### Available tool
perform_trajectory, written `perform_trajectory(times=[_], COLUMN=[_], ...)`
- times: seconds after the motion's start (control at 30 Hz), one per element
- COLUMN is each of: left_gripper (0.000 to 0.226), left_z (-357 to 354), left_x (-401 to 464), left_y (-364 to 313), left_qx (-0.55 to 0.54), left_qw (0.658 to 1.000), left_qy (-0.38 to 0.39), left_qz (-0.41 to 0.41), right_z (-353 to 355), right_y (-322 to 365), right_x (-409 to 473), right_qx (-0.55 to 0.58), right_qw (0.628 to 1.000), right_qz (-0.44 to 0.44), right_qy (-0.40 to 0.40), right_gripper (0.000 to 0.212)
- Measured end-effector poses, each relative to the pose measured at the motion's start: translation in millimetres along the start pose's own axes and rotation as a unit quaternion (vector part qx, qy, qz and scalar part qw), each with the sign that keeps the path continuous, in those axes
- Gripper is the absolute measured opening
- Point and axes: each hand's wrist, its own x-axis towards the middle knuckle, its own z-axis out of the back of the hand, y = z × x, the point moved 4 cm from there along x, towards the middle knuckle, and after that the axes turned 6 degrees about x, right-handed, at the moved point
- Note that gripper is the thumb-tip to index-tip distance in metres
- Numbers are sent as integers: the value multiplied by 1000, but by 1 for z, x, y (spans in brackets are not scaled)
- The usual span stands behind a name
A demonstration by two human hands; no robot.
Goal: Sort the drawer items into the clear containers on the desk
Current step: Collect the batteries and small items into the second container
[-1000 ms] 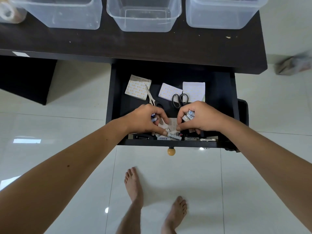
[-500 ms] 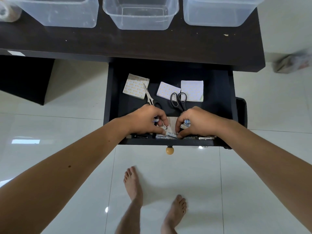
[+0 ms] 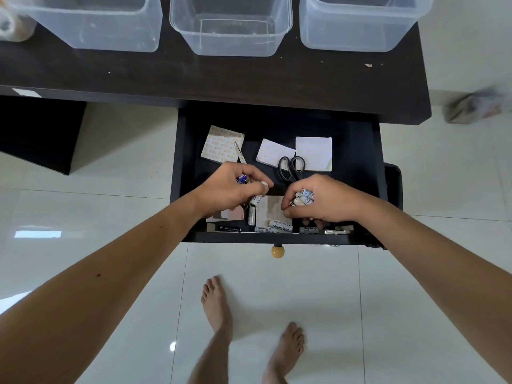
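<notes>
Both hands are inside the open black drawer (image 3: 357,151). My left hand (image 3: 230,188) holds a blue battery in the palm and pinches a white battery (image 3: 256,199) between thumb and finger. My right hand (image 3: 324,200) is closed on several white batteries (image 3: 304,196). More batteries (image 3: 273,227) lie along the drawer's front edge. Black scissors (image 3: 291,167), a second pair with a silver blade (image 3: 240,155) and three patterned paper pads (image 3: 221,144) lie further back. Three clear containers (image 3: 231,26) stand on the dark desk (image 3: 194,76) above.
A roll of tape (image 3: 11,23) sits at the desk's far left. The drawer's round wooden knob (image 3: 277,251) sticks out toward me. My bare feet (image 3: 219,303) stand on the white tiled floor. A bag (image 3: 476,106) lies on the floor at the right.
My left hand has lifted slightly with a white battery now pinched at its fingertips. My right hand drew back to the right, still holding its batteries.
</notes>
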Motion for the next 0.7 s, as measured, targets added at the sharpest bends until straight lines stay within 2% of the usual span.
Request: perform_trajectory(times=[0.13,0.27,0.37,0.53,0.7], left_gripper=[11,11,11,9,5], left_z=[-1,-2,-2,-4,-6], left_x=[0,1,2,2,2], left_y=[0,3,4,3,0], left_qx=[2,33,43,31,12], left_qw=[1000,999,999,999,999], left_qy=[11,8,11,12,23], left_qz=[-1,-22,-26,-28,-20], right_z=[-6,-17,-21,-19,-3], right_y=[6,1,-6,-6,3], right_x=[4,15,26,25,10], right_qx=[-44,-136,-194,-203,-137], right_qw=[999,990,980,976,989], right_qz=[6,1,12,17,14], right_qy=[24,40,42,73,46], right_gripper=[12,28,28,17,9])
